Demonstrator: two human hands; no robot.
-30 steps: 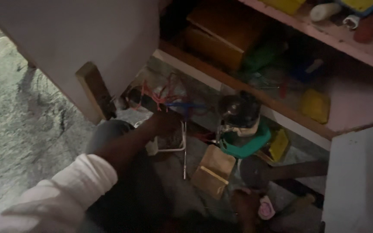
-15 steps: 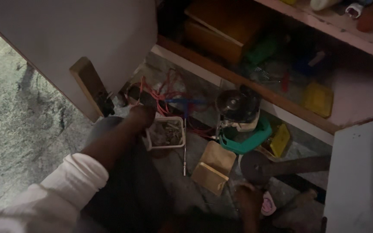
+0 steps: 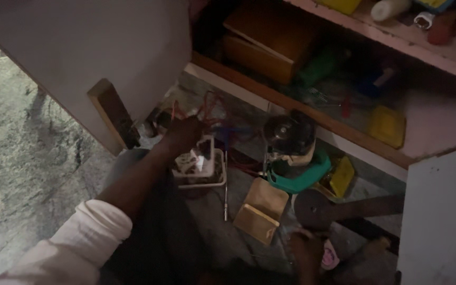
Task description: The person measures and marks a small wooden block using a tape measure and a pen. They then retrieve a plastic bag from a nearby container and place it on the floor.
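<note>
Left hand reaches forward over a small white tray on the floor, fingers curled down among red wires; too dark to tell if it grips anything. Right hand sits low near the bottom edge, dim, resting by a pink-and-white round object; its grip cannot be made out either.

Near: white sleeve on the left arm, dark trouser leg beneath. A thin metal rod lies just right of the tray. Brown folded cardboard piece lies between the tray and the right hand. Further: dark motor-like part sits on a green base, yellow flat piece beside it. Wooden block leans against the white panel. Far: shelf with a brown box under it.
</note>
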